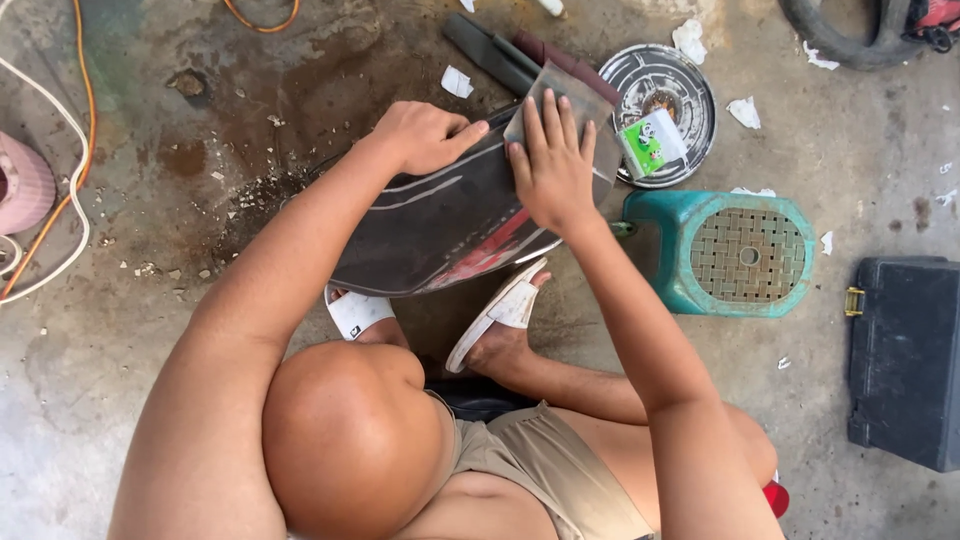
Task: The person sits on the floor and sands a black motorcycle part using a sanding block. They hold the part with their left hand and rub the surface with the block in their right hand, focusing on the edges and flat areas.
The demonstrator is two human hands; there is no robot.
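Two hands work on one dark curved panel [440, 220], black with grey and red stripes, that rests tilted over the person's feet in white sandals [500, 310] on the concrete floor [120, 300]. Far to the left of the left hand lie a pink rounded object [22, 185] at the frame edge and orange and white cables [75, 150] looping across the floor. The left hand [425, 135] curls its fingers over the panel's upper edge, thumb stretched along the top, gripping it. Just beside it, the right hand [552, 165] lies flat with fingers spread, pressing a grey sheet of sandpaper [565, 100] against the panel's surface; the sheet's far corner sticks up past the fingertips. Beyond the right hand, dark flat strips [500, 55] lie on the floor. Right of that hand sits a round metal disc [660, 85] with a small green and white packet [650, 145] on it, touching its rim. Near the right forearm stands a teal plastic stool [740, 255] with a woven-pattern seat. Scraps of white paper [745, 110] dot the floor around it. Farthest right, well apart from both hands, rests a dark plastic case [905, 360] with a yellow latch.
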